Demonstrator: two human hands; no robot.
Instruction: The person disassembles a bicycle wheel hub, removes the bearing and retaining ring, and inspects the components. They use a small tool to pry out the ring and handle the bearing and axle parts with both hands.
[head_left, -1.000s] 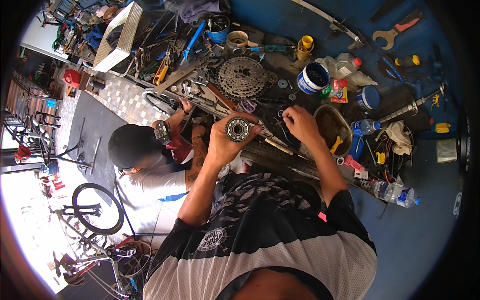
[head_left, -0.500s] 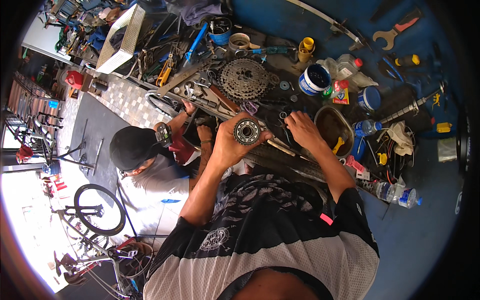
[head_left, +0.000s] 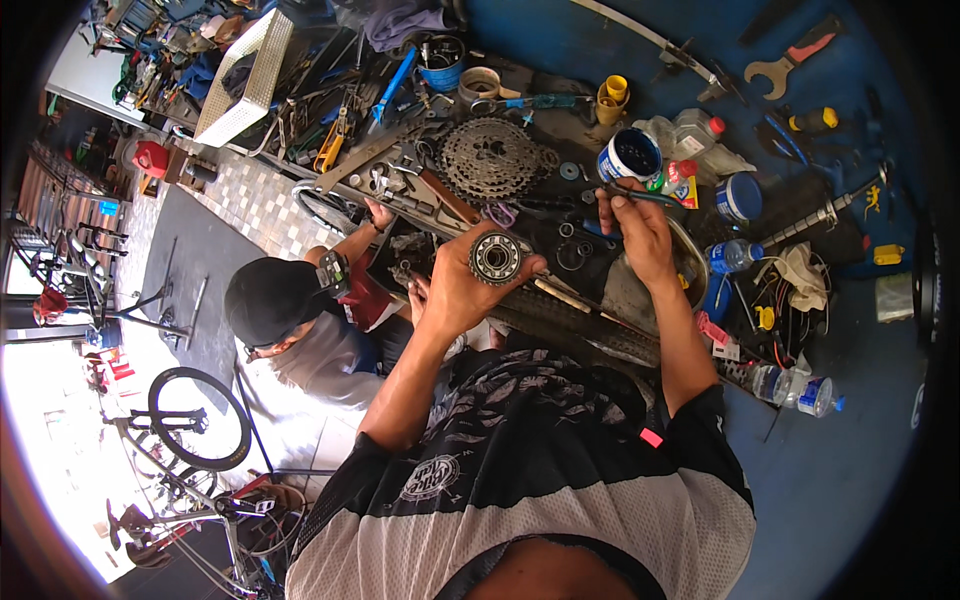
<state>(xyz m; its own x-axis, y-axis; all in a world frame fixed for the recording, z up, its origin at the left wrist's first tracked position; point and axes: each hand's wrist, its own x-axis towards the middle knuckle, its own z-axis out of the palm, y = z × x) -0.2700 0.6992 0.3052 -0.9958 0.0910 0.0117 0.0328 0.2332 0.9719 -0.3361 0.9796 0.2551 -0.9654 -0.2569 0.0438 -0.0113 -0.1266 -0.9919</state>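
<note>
My left hand [head_left: 460, 290] is closed around a bicycle wheel hub [head_left: 495, 258], whose round end with a ring-shaped bearing faces up. My right hand [head_left: 642, 235] pinches a slim dark tool [head_left: 652, 198] between thumb and fingers; its exact kind I cannot make out. The tool lies across the front of an open white and blue tub [head_left: 630, 160] with dark contents. Below the right hand is a metal basin [head_left: 695, 285], partly hidden by the forearm. Small metal rings [head_left: 570, 250] lie on the bench between my hands. A bicycle cassette [head_left: 490, 160] rests beyond the hub.
At the left, a co-worker in a black cap [head_left: 270, 300] crouches close to my left arm. Tools and a perforated white tray [head_left: 243, 80] crowd the far left. Bottles [head_left: 735, 256] and a blue tub [head_left: 740, 197] stand right. A tyre [head_left: 560, 322] runs along the bench front.
My right hand has risen from the bench by the small rings and moved right toward the open tub, now with the slim tool in it. The hub has barely moved. The co-worker's near hand has shifted.
</note>
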